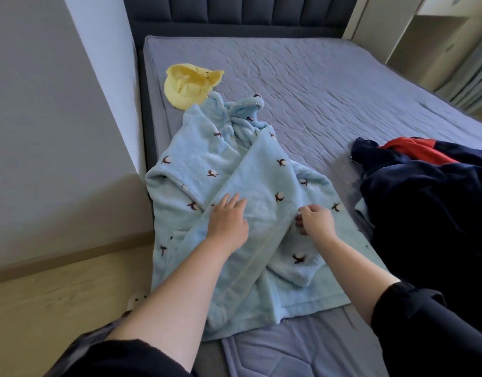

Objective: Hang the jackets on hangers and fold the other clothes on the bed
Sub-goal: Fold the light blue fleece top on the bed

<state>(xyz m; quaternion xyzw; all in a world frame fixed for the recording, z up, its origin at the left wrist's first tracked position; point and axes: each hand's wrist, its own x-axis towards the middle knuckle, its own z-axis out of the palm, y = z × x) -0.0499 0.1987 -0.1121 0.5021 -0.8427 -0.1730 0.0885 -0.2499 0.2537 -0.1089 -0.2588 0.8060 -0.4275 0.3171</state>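
Note:
A light blue fleece robe [207, 164] with small brown and white motifs lies spread on the near left part of the bed [329, 85], its hood toward the headboard. My left hand [227, 220] rests flat on the robe's front panel, fingers straight. My right hand [314, 219] has its fingers curled and pinches the edge of the overlapping blue panel beside it. A dark navy jacket [424, 197] with a red lining lies crumpled at the bed's right side.
A yellow hat [186, 85] lies on the bed beyond the robe, near the left edge. A grey wall [57, 131] and wooden floor [57, 300] are at the left. A padded dark headboard [234, 12] stands at the far end, and pale cabinets [435, 36] at the far right.

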